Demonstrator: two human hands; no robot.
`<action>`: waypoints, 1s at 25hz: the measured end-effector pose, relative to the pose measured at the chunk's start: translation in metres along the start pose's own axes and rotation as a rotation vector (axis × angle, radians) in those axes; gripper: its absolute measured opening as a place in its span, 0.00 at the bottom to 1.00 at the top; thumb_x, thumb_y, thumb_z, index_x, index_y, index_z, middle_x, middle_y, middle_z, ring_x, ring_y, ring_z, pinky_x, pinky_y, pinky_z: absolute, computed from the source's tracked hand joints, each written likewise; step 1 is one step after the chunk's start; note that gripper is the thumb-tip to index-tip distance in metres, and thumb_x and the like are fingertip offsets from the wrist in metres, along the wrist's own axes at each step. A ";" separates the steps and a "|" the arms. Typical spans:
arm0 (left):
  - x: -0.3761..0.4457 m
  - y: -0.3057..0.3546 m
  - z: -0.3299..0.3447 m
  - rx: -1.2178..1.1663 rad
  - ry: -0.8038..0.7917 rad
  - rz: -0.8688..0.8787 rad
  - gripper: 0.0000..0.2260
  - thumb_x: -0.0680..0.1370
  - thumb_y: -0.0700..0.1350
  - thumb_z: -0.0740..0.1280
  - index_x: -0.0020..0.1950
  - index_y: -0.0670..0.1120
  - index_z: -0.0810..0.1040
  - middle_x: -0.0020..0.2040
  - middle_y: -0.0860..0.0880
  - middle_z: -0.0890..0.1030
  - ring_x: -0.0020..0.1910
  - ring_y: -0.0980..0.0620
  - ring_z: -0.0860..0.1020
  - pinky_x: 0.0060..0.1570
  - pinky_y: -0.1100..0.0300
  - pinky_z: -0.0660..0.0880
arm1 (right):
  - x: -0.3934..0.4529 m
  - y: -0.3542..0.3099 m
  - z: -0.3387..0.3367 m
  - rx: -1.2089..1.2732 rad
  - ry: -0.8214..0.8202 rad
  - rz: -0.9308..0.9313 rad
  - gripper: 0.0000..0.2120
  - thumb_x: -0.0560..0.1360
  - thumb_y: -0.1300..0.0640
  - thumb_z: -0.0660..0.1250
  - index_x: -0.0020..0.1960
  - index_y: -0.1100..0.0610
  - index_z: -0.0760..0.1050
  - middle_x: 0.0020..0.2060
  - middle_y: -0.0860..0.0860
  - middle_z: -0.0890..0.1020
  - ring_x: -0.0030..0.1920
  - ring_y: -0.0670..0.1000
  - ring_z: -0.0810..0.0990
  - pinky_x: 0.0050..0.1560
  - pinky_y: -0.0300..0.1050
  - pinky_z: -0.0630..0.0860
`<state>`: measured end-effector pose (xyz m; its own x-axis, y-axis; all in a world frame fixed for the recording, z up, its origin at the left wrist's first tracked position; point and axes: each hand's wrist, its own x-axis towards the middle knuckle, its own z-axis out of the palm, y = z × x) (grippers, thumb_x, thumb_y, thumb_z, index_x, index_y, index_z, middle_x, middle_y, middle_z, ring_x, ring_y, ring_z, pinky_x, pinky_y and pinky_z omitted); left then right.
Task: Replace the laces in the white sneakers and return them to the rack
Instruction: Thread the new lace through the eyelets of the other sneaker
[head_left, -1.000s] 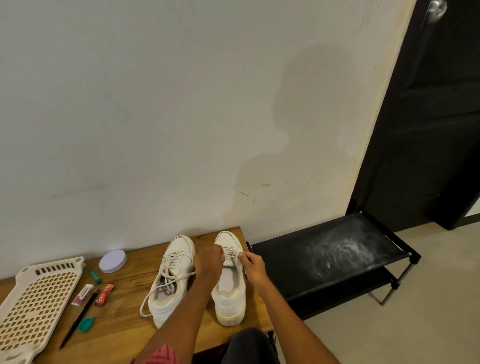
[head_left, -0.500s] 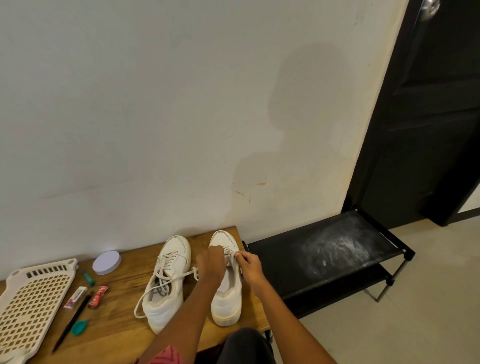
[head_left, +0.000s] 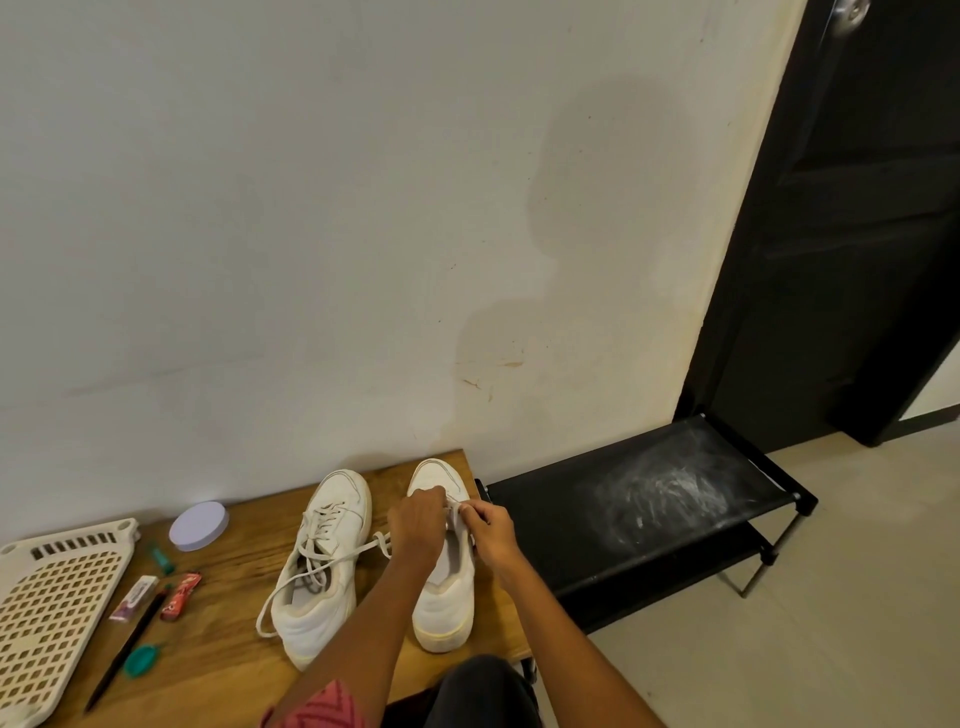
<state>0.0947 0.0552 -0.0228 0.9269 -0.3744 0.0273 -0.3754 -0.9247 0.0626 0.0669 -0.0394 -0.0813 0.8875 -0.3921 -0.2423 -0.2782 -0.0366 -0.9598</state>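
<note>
Far left of the hands, a basket (head_left: 49, 597) lies on the desk (head_left: 228, 644). A laced sneaker (head_left: 322, 561) sits just left of the left hand (head_left: 415, 527), whose curled fingers pinch a lace (head_left: 451, 512) over the second sneaker (head_left: 441, 587). The right hand (head_left: 491, 527) pinches the same lace. The black rack (head_left: 644, 509) stands right of them.

At the bench's (head_left: 234, 613) right end, I watch the left hand (head_left: 418, 525) and right hand (head_left: 488, 527) pinch a lace (head_left: 453, 506) over the right sneaker (head_left: 444, 587); the left sneaker (head_left: 324, 561) stands beside it, laces trailing.
</note>
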 end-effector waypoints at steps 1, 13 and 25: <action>0.000 0.000 0.000 0.013 -0.001 0.005 0.11 0.81 0.48 0.59 0.62 0.49 0.74 0.56 0.50 0.80 0.50 0.52 0.79 0.46 0.67 0.73 | 0.000 0.000 0.000 0.001 0.000 -0.001 0.11 0.80 0.56 0.61 0.56 0.57 0.78 0.52 0.54 0.80 0.54 0.52 0.79 0.57 0.45 0.77; 0.011 -0.005 -0.014 0.212 -0.103 0.185 0.09 0.81 0.44 0.59 0.60 0.45 0.73 0.56 0.47 0.79 0.52 0.51 0.79 0.49 0.63 0.74 | -0.004 -0.005 -0.002 -0.019 0.000 -0.014 0.11 0.80 0.56 0.61 0.58 0.58 0.78 0.53 0.54 0.80 0.53 0.51 0.78 0.56 0.43 0.76; 0.013 -0.004 -0.018 0.300 -0.092 0.306 0.10 0.81 0.42 0.58 0.61 0.43 0.74 0.56 0.45 0.79 0.51 0.50 0.79 0.49 0.63 0.74 | -0.008 -0.007 -0.005 -0.037 -0.033 -0.059 0.10 0.79 0.56 0.62 0.57 0.58 0.78 0.52 0.54 0.81 0.52 0.50 0.79 0.55 0.42 0.76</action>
<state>0.1081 0.0551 -0.0044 0.7746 -0.6261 -0.0901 -0.6280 -0.7443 -0.2273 0.0602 -0.0410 -0.0718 0.9140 -0.3582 -0.1906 -0.2379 -0.0927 -0.9669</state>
